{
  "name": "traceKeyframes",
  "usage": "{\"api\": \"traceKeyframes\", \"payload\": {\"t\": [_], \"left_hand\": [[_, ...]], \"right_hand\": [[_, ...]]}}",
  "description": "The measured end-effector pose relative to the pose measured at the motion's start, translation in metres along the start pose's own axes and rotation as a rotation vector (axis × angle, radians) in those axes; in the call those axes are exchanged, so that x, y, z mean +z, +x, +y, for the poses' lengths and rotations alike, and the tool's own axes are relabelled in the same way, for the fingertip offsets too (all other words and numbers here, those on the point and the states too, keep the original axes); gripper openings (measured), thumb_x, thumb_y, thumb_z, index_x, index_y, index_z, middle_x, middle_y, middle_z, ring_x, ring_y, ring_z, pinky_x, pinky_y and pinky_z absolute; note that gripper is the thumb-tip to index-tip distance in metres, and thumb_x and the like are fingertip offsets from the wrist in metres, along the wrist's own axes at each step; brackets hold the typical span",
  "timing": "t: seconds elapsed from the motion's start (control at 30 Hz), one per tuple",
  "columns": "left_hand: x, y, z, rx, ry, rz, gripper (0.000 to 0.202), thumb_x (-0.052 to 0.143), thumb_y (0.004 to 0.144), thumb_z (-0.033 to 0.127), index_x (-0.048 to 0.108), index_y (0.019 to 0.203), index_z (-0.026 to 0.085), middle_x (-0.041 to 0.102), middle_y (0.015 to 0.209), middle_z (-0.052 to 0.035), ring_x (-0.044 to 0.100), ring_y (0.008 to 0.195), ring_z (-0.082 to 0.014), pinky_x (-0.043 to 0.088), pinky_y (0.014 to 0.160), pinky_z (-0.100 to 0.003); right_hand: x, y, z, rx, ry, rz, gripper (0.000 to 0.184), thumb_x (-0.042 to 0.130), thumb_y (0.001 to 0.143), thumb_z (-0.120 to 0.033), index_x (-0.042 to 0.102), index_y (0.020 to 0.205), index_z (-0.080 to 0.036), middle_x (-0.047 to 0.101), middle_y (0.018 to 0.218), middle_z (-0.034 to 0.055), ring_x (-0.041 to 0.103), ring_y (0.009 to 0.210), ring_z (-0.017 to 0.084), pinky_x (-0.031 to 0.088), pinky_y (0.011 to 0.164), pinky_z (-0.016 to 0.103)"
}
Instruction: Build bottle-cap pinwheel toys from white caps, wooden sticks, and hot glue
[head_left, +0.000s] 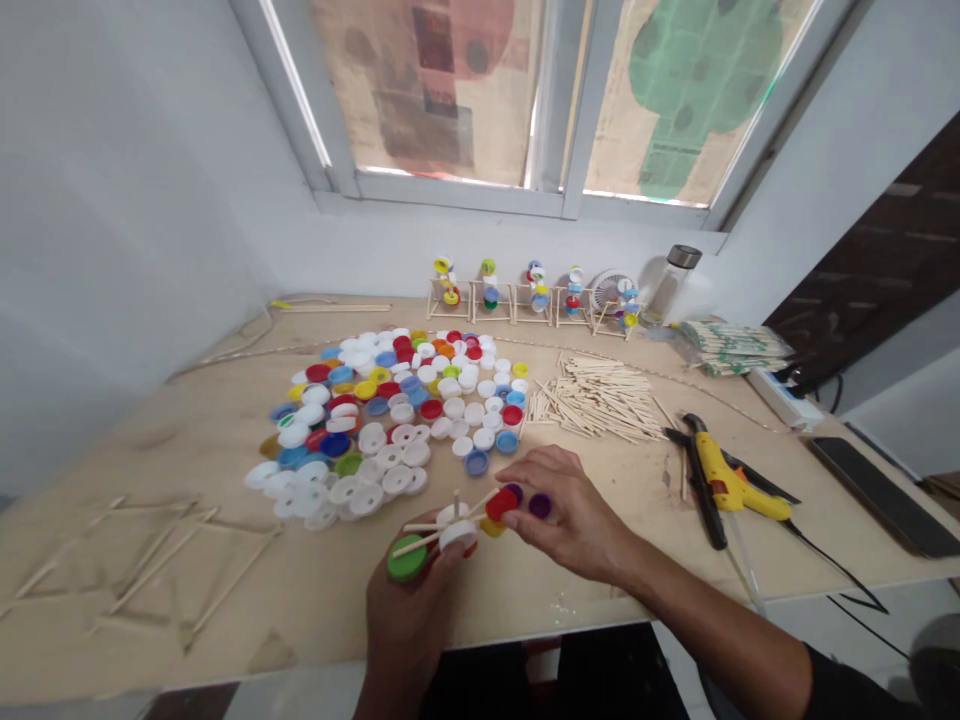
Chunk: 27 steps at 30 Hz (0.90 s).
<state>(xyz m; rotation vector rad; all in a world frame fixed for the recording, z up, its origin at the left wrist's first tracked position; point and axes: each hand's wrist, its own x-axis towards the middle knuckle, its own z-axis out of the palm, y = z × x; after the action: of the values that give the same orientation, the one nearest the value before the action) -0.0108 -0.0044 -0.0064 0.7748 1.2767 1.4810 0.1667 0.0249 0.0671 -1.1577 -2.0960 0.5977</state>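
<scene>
My left hand is closed around a small wheel of bottle caps and wooden sticks. White caps form its hub, sticks spread out from it, and a green cap sits on the left side. With thumb and fingers, my right hand pinches a red cap at the end of one stick. Just below it shows a yellow cap, partly hidden. Purple caps lie on the table close to my right fingers.
A heap of coloured bottle caps spreads beyond my hands, beside a pile of short sticks. Stick frames lie at left. A yellow glue gun, cutter and phone are at right. Finished cap wheels line the wall.
</scene>
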Motion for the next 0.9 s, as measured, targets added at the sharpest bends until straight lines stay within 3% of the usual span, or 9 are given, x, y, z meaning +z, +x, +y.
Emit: {"api": "traceKeyframes", "payload": {"t": [0.13, 0.27, 0.47, 0.6, 0.73, 0.9], "left_hand": [[-0.003, 0.001, -0.003, -0.092, -0.084, 0.039, 0.047, 0.083, 0.052, 0.039, 0.068, 0.089, 0.015, 0.073, 0.082, -0.0054, 0.068, 0.076, -0.0204, 0.055, 0.071, -0.03], [-0.003, 0.002, -0.001, -0.071, -0.003, 0.063, 0.04, 0.083, 0.051, 0.041, 0.069, 0.078, 0.014, 0.071, 0.069, -0.0047, 0.067, 0.066, -0.0203, 0.054, 0.06, -0.029], [-0.003, -0.001, 0.005, -0.068, 0.17, 0.084, 0.034, 0.079, 0.056, 0.042, 0.07, 0.075, 0.016, 0.069, 0.065, -0.0028, 0.064, 0.059, -0.0193, 0.05, 0.049, -0.027], [-0.001, -0.003, 0.005, -0.042, 0.269, 0.144, 0.025, 0.078, 0.057, 0.038, 0.07, 0.071, 0.018, 0.071, 0.07, -0.0027, 0.066, 0.069, -0.0216, 0.052, 0.053, -0.027], [0.0, -0.002, 0.001, -0.024, 0.238, 0.172, 0.025, 0.078, 0.058, 0.038, 0.07, 0.072, 0.019, 0.072, 0.071, -0.0032, 0.067, 0.072, -0.0235, 0.053, 0.054, -0.029], [0.002, -0.002, 0.001, -0.016, 0.214, 0.125, 0.026, 0.077, 0.06, 0.038, 0.071, 0.076, 0.018, 0.072, 0.072, -0.0032, 0.068, 0.072, -0.0228, 0.054, 0.058, -0.028]], "right_hand": [[-0.02, -0.004, 0.009, 0.01, 0.004, 0.09, 0.025, 0.061, 0.085, -0.028, 0.06, 0.11, -0.025, 0.067, 0.105, 0.0043, 0.058, 0.101, 0.021, 0.04, 0.091, 0.042], [-0.05, -0.024, 0.031, 0.063, -0.092, 0.167, 0.022, 0.055, 0.087, -0.028, 0.061, 0.109, -0.025, 0.067, 0.106, 0.0064, 0.059, 0.102, 0.023, 0.043, 0.09, 0.045], [-0.107, -0.089, 0.08, 0.229, -0.458, 0.299, 0.025, 0.051, 0.087, -0.028, 0.061, 0.109, -0.022, 0.068, 0.107, 0.0084, 0.059, 0.104, 0.026, 0.045, 0.09, 0.045], [-0.14, -0.143, 0.107, 0.315, -0.71, 0.342, 0.027, 0.049, 0.085, -0.027, 0.062, 0.107, -0.019, 0.068, 0.107, 0.0114, 0.06, 0.101, 0.028, 0.046, 0.089, 0.046], [-0.15, -0.181, 0.127, 0.31, -0.838, 0.257, 0.034, 0.048, 0.081, -0.022, 0.061, 0.112, -0.018, 0.066, 0.112, 0.0116, 0.06, 0.103, 0.028, 0.048, 0.087, 0.044], [-0.136, -0.186, 0.137, 0.336, -1.006, 0.169, 0.041, 0.05, 0.078, -0.023, 0.058, 0.118, -0.018, 0.063, 0.117, 0.0129, 0.059, 0.103, 0.03, 0.047, 0.083, 0.045]]}}
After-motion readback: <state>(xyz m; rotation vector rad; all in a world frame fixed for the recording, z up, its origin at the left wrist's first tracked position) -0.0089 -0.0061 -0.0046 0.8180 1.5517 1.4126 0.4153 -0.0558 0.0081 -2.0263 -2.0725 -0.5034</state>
